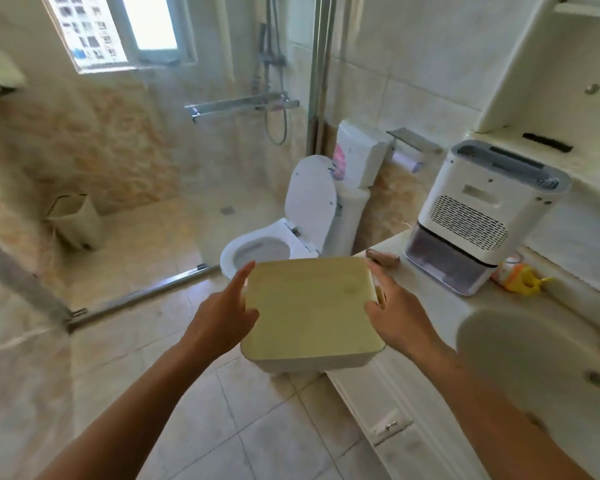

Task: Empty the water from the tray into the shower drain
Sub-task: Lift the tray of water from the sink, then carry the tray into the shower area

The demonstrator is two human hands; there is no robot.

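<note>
Main risk — water sloshing over the rim onto the floor tiles (274, 427) if the tray (310, 308) tips or the side grip slips, since it must get past the toilet (267, 244) to the shower drain (226, 210). Tray is a pale yellow-green rounded rectangle with a white underside; water level inside can't be judged. It's held in the air just off the front edge of the vanity counter (426, 299), level. Left hand (222, 318) presses its left side, forefinger extended, the rest loosely curled; right hand (394, 315) clasps the right side, fingers together — dehumidifier (482, 216) sits on the counter behind.

Dehumidifier (482, 216) on counter (430, 306); toilet (291, 230) open.
</note>
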